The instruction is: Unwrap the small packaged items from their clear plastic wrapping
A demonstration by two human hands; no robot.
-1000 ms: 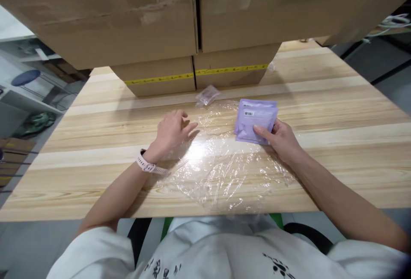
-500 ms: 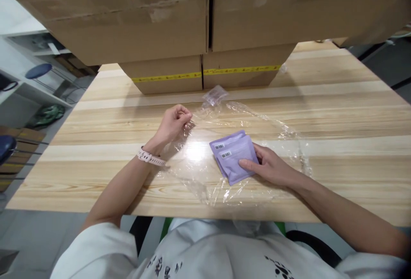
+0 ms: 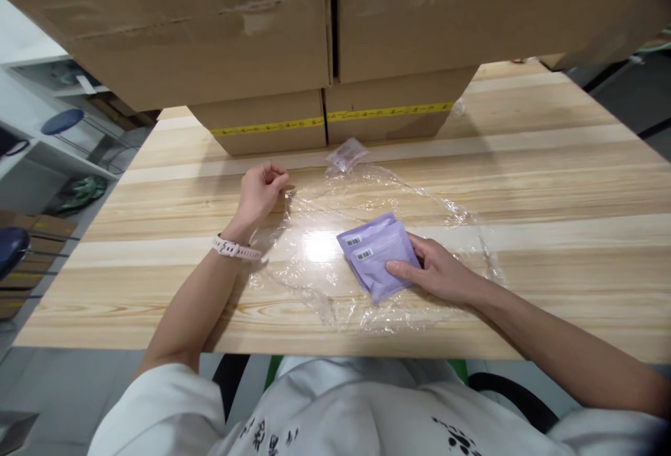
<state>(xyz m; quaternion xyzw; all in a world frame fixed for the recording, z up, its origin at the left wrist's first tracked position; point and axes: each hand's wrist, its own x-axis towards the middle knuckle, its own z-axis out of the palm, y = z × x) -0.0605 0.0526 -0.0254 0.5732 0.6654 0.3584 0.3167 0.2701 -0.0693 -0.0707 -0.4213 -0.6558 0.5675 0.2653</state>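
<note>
Resting under right hand (image 3: 443,275) fingertips, purple pouches (image 3: 378,256), on clear film (image 3: 335,232)

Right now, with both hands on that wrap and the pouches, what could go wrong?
1. The left hand pinches only the clear film's edge; the thin film may tear or bunch.
2. The two purple pouches sit loosely stacked under the right hand; they could slide apart.
3. The film's near edge reaches the table's edge and could snag.
</note>
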